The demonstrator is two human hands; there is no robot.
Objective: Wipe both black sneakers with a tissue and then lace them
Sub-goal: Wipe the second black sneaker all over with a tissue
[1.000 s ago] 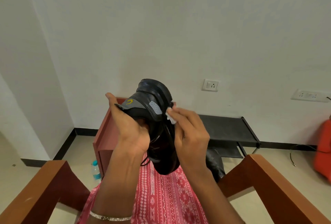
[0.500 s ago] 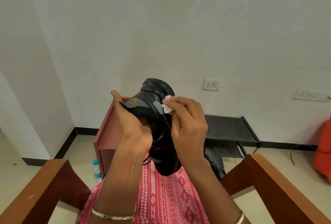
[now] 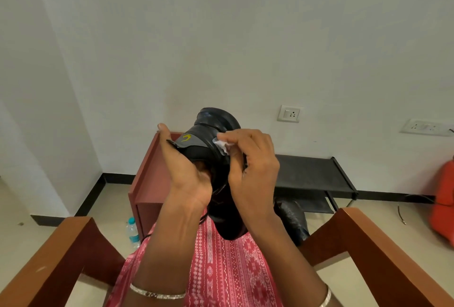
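Against a white wall [image 3: 221, 48], a socket [image 3: 290, 114] is seen at 3 o'clock, a black rack [image 3: 309, 171] at 4 and a red-brown cabinet [image 3: 147, 179] at 7. At 6, a glossy black sneaker [image 3: 221, 120] with a yellow-marked grey tab is held up, toe down. It is gripped by the left hand [image 3: 186, 176], whose fingers are tucked into its opening. A white tissue [image 3: 222, 146] is pinched against its side by the right hand [image 3: 253, 169].
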